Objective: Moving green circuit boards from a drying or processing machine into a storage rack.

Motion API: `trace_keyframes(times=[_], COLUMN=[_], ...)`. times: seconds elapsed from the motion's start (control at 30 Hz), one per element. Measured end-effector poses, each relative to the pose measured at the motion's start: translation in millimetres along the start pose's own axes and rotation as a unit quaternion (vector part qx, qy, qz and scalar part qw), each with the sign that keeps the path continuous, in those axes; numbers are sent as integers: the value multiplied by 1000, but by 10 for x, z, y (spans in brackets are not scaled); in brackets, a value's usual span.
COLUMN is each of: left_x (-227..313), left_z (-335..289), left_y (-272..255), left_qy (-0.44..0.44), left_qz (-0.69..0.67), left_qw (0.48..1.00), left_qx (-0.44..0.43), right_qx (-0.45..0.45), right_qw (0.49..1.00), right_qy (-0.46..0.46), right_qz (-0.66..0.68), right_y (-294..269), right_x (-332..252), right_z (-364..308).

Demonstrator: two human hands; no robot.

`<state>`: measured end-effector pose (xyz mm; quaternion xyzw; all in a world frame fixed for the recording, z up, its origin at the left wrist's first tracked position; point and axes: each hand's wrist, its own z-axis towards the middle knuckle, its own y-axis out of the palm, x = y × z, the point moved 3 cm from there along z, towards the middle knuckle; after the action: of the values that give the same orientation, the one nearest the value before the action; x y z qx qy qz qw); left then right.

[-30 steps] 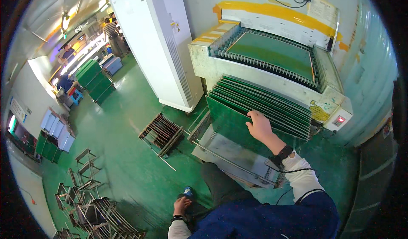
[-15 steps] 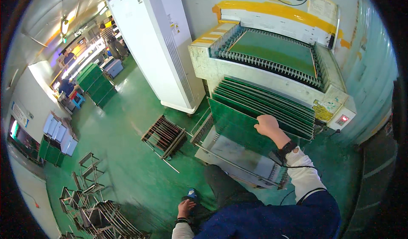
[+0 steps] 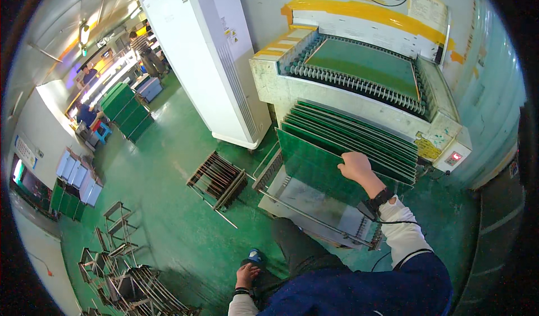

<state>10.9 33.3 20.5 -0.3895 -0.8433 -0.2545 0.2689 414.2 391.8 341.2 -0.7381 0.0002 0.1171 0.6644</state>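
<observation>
My right hand (image 3: pixel 356 166) grips the upper edge of a green circuit board panel (image 3: pixel 306 156), fingers closed on its rim. This panel stands tilted at the front of a row of similar green panels (image 3: pixel 351 133). They sit in a rack with a metal rail (image 3: pixel 314 214) and a pale base, close in front of me. My left hand (image 3: pixel 247 275) rests low by my leg, with nothing visible in it and its fingers loosely apart.
Behind the rack stands a roller conveyor machine (image 3: pixel 264 77) with another green board (image 3: pixel 362 66) on its rollers. A tall white cabinet unit (image 3: pixel 216 63) is left of it. A small slotted rack (image 3: pixel 216 178) and several metal frames (image 3: pixel 120 282) stand on the floor. People work far left.
The view has shifted very slightly. My right hand still holds the front panel, and my left hand stays by my leg.
</observation>
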Motion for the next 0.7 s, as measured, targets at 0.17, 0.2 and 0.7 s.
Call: trace_keyframes(times=[0.17, 0.2, 0.7], left_x=[18, 13, -24], left_z=[-12, -5, 55], left_y=[17, 8, -30], left_qy=[-1, -1, -6], left_qz=[-4, -2, -6], left_qw=[1000, 1000, 1000], left_qx=[8, 7, 6], right_qx=[19, 20, 22], right_qw=[1000, 1000, 1000], right_qy=[-10, -9, -7], right_qz=[5, 5, 1], right_y=[11, 11, -5], right_x=[16, 13, -10], right_z=[-5, -5, -16])
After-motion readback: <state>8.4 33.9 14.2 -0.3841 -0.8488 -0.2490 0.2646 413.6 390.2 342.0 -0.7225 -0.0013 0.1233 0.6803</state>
